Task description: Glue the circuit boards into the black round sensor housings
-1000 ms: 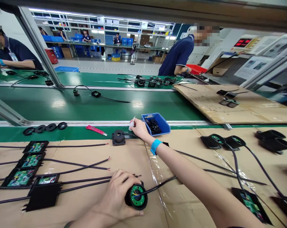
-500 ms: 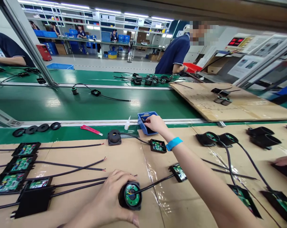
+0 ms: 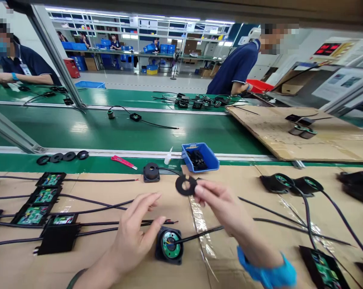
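Observation:
Between the fingertips and thumb of my right hand (image 3: 226,200) is a flat black ring (image 3: 181,192), held up above the cardboard. My left hand (image 3: 136,233) is raised with its fingers apart, holding nothing. Just right of it sits a black round housing (image 3: 170,245) with a green circuit board showing in its open top; a black cable runs from it to the right, under my right hand. A blue bin (image 3: 209,162) with small black parts stands behind. Another black housing (image 3: 151,172) with a cable lies on the cardboard's far edge.
Several black rings (image 3: 69,156), a pink utility knife (image 3: 123,162) and a small white bottle (image 3: 168,155) lie along the green strip. Open black boxes with circuit boards (image 3: 33,214) and cables are at left. More housings (image 3: 277,183) lie right. Co-workers are beyond the bench.
My right hand has come out of the blue bin toward me with a black ring. My left hand has let go of the housing and lifted. The view has shifted slightly.

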The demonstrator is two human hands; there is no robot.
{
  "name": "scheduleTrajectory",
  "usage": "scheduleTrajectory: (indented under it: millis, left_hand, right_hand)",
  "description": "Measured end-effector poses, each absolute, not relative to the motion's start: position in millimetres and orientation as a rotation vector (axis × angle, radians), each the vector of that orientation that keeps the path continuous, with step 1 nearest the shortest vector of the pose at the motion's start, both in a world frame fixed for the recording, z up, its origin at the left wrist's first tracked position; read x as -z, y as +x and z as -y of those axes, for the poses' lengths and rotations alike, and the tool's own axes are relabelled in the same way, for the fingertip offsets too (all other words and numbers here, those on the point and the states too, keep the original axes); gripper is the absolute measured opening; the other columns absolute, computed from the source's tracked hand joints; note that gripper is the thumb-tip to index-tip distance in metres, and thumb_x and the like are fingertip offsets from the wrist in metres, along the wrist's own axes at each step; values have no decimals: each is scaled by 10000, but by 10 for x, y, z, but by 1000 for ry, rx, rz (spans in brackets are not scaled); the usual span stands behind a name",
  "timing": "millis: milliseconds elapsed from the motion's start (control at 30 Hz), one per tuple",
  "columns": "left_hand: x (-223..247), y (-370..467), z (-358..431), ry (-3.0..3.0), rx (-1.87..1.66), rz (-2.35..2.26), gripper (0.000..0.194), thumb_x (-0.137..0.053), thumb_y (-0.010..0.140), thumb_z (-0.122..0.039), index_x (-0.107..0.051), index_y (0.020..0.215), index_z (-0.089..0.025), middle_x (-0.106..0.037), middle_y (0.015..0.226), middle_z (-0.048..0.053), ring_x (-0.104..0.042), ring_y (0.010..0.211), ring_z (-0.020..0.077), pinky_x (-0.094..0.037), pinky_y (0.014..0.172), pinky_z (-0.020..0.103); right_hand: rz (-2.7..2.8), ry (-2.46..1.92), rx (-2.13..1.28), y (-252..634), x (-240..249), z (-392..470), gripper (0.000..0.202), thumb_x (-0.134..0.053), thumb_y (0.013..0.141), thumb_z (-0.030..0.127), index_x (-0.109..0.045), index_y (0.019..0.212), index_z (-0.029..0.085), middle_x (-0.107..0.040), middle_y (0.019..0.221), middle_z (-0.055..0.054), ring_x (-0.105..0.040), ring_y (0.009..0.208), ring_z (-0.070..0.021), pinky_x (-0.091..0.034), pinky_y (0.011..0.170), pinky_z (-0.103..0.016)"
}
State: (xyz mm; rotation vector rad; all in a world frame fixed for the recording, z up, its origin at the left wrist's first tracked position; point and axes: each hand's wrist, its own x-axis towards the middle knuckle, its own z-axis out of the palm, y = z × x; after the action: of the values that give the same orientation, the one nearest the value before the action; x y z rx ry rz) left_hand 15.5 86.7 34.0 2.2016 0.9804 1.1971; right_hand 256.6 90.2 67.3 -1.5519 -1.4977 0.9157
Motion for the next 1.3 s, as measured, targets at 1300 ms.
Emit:
scheduleTrajectory:
  millis: [1300]
  left_hand:
    - [-301,41,-475,2363,-732,-746,230,-555,968,-136,-659,1166,-186,-623,1321,119,-637,1210,180,-539,1044,280]
  right_hand:
    - [1755,-1434,-151,2214,50,190,183,-603,887,23,-644,990,169,-602,890,-66,-589,800,-152,-537,681,-277]
